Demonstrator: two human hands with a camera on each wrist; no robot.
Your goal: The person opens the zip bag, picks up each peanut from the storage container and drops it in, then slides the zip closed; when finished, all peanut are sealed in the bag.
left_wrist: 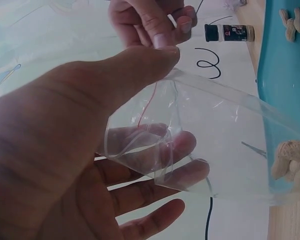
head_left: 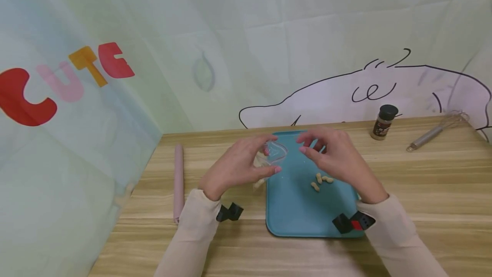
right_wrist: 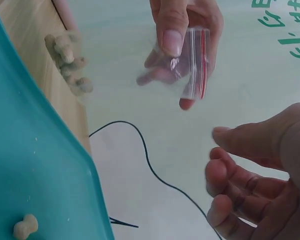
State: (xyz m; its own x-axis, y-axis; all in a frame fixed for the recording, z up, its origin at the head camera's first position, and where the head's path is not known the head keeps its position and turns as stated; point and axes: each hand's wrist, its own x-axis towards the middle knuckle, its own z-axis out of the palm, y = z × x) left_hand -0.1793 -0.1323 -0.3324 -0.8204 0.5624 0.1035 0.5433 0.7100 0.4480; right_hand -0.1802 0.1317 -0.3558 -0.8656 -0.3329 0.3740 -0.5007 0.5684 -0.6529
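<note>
A clear zip-lock bag [head_left: 277, 151] hangs from my left hand [head_left: 238, 161], its mouth held between the thumb and fingers. The bag's red seal line shows in the right wrist view, and several shelled-on peanuts [right_wrist: 67, 52] lie in its lower end. My right hand [head_left: 332, 153] hovers just right of the bag mouth, fingers loosely bent and nothing in them. Below it, 3 peanuts [head_left: 319, 178] lie close together on a blue tray [head_left: 303, 215].
A pinkish roll [head_left: 178, 183] lies on the wooden table [head_left: 230, 251] at the left. Toward the back right stand a black-capped spice jar [head_left: 383, 123] and, lying flat, a whisk [head_left: 432, 134]. A printed cloth [head_left: 230, 54] hangs along the table's back and left edges.
</note>
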